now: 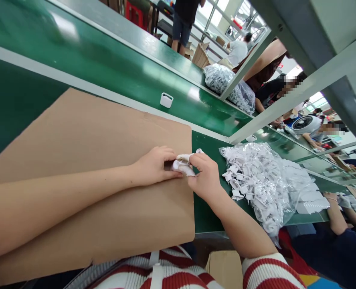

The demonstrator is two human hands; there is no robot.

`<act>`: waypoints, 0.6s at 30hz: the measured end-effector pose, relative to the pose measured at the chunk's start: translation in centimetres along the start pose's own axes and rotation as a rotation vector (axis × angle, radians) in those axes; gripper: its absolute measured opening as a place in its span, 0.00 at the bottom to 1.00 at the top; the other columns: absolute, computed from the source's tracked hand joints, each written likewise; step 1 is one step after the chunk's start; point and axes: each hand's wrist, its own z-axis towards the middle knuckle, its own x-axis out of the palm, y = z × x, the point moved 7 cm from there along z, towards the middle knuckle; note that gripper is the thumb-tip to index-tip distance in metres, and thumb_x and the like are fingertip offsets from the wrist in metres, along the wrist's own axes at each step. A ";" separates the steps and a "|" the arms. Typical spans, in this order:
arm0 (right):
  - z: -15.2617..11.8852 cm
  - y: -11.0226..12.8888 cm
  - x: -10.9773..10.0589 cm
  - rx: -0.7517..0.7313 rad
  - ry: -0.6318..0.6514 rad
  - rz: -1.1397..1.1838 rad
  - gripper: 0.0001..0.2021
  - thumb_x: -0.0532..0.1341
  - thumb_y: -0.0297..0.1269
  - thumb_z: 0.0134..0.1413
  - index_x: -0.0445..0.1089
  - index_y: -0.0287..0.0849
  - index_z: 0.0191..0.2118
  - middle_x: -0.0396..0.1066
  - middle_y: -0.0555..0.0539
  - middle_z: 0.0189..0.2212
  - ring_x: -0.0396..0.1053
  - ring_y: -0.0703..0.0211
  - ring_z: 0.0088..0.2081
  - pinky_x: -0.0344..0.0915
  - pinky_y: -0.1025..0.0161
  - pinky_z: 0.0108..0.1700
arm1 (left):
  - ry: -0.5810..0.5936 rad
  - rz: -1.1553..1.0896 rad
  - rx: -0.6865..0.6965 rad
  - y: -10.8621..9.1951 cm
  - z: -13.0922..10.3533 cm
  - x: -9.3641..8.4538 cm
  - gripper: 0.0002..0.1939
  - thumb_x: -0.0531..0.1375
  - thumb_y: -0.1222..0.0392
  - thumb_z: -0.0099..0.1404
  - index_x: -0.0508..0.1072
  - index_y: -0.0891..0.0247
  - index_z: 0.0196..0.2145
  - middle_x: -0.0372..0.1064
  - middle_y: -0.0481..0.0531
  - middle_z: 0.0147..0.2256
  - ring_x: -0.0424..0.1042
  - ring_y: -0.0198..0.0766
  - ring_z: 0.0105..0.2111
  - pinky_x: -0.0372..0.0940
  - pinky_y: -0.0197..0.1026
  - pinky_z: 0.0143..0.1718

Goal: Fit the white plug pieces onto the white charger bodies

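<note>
Near the right edge of a brown cardboard sheet (pixel 106 136), my two hands meet around a small white piece (pixel 181 167). My left hand (pixel 155 165) has its fingers and thumb curled on the left end of that piece. My right hand (pixel 206 176) pinches it from the right, thumb and fingers closed. A white bit also shows just above the right fingers. The white piece looks partly folded or layered, with a brownish patch inside; its exact shape is hidden by the fingers.
Right of the sheet lies a clear bag (pixel 259 180) full of white plastic parts. A white housing (pixel 166 100) stands on the green belt (pixel 120 72) ahead. Another filled bag (pixel 220 78) sits beyond, near a metal post. Several people work at the right and back.
</note>
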 end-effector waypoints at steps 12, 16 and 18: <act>-0.5 -6.6 0.5 0.308 0.243 -0.102 0.24 0.62 0.26 0.61 0.71 0.44 0.63 0.70 0.35 0.60 0.65 0.40 0.61 0.69 0.43 0.58 | -0.503 0.303 -0.547 8.4 4.0 -13.9 0.33 0.64 0.37 0.63 0.74 0.65 0.56 0.75 0.50 0.49 0.68 0.47 0.51 0.61 0.45 0.53; -0.6 -7.1 0.9 0.323 0.290 -0.179 0.19 0.60 0.21 0.58 0.76 0.42 0.53 0.73 0.39 0.50 0.67 0.46 0.52 0.70 0.52 0.51 | -0.504 0.412 -0.602 9.7 5.8 -19.6 0.35 0.67 0.34 0.56 0.73 0.64 0.51 0.73 0.49 0.40 0.63 0.62 0.56 0.53 0.61 0.58; -0.5 -7.2 0.8 0.321 0.251 -0.192 0.19 0.64 0.27 0.59 0.74 0.42 0.56 0.72 0.39 0.50 0.67 0.46 0.52 0.70 0.53 0.51 | -0.472 0.488 -0.769 11.3 5.8 -21.0 0.36 0.66 0.29 0.50 0.73 0.61 0.45 0.70 0.50 0.34 0.63 0.69 0.55 0.55 0.66 0.55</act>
